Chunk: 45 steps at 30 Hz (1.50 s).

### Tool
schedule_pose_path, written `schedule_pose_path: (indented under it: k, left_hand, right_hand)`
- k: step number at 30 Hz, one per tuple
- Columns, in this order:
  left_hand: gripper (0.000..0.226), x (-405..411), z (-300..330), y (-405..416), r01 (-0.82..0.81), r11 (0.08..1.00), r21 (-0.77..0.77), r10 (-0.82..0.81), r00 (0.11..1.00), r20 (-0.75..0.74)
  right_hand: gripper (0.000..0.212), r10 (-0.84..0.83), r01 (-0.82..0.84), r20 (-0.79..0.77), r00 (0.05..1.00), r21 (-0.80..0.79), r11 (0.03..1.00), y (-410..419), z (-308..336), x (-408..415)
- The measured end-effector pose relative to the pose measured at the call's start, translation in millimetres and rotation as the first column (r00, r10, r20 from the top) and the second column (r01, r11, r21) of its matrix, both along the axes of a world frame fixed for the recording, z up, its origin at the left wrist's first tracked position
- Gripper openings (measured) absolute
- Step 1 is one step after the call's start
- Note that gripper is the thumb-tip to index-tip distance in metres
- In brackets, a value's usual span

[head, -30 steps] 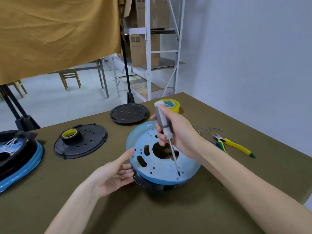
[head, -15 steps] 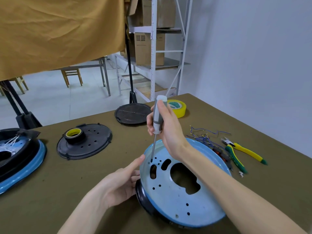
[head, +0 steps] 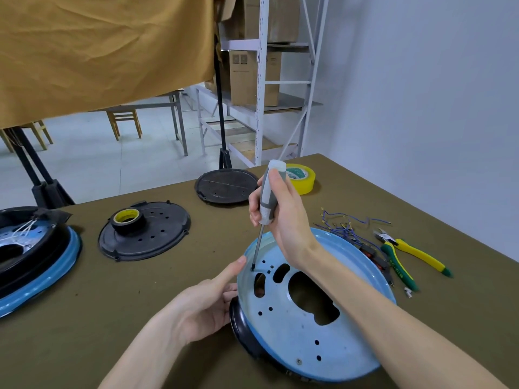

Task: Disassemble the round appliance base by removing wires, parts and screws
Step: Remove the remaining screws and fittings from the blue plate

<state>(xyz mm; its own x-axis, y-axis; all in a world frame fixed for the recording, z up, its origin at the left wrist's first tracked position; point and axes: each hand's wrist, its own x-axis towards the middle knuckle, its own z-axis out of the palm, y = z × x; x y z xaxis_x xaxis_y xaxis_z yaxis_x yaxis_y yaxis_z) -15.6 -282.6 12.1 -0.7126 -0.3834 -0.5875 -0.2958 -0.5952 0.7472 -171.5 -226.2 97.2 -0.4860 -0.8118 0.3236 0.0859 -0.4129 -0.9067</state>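
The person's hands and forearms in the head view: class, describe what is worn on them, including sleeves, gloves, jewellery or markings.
Both the left hand and the right hand are bare, with no gloves. No rings, watch or wristband show. Both forearms are uncovered as far as the frame edge, so no sleeve is visible. No markings are visible on them.

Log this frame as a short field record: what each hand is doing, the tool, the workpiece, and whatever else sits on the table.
right hand: grips screwdriver, tip at a hole near the plate's left rim
left hand: steadies the round base at its left edge
base: blue plate up, tilted
right of base: loose wires, yellow-green cutters
far side: yellow tape roll, two black covers, one carrying a tape roll
far left: second blue-rimmed base
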Motion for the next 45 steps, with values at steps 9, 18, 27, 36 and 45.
schedule_pose_path:
  k: [9, 18, 27, 36, 45]
  left_hand:
    - [0.077, -2.4, -1.7, 2.1, -0.004, 1.0, -0.015, 0.004, 1.0, 0.0]
    - [0.078, -3.4, -8.6, 2.1, 0.009, 1.0, -0.003, -0.009, 1.0, -0.03]
    - [0.095, 1.3, -1.4, 4.0, 0.055, 0.998, 0.035, -0.053, 0.997, -0.053]
    - [0.087, 3.6, 0.6, 11.3, 0.068, 0.996, 0.056, -0.064, 0.996, -0.067]
    - [0.072, 7.3, 5.0, 19.3, 0.031, 0.999, 0.008, -0.03, 0.997, -0.071]
  right_hand:
    - [0.026, -0.035, 0.036, -0.201, 0.979, 0.003, 0.999, 11.7, 11.4, 6.7]
    - [0.041, -0.197, 0.209, -0.143, 0.97, 0.077, 0.975, 2.2, 3.9, 28.9]
    - [0.055, -0.135, 0.143, -0.092, 0.987, 0.083, 0.986, 0.6, 12.0, 14.3]
    - [0.054, 0.066, -0.06, -0.106, 0.992, 0.059, 0.996, 8.0, 10.0, 8.2]
    - [0.069, -0.017, 0.024, -0.165, 0.986, 0.04, 0.999, 11.3, 8.9, 14.3]
